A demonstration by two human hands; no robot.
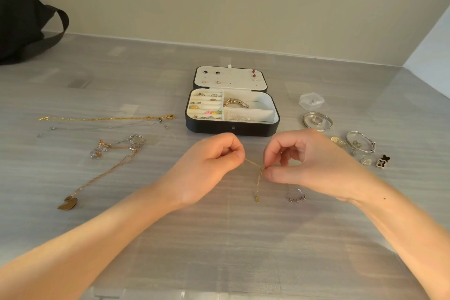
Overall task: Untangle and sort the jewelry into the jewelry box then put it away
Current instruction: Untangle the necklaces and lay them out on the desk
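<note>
Stretching between pinching fingers [239, 154], thin gold chain [253, 163]

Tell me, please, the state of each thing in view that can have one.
jewelry box: open, lid laid back.
thin gold chain: pinched by both hands, end dangling.
left hand: pinching the chain.
right hand: pinching the chain.
long gold necklace: laid out straight.
rose-gold chain: tangled with silver links.
</note>
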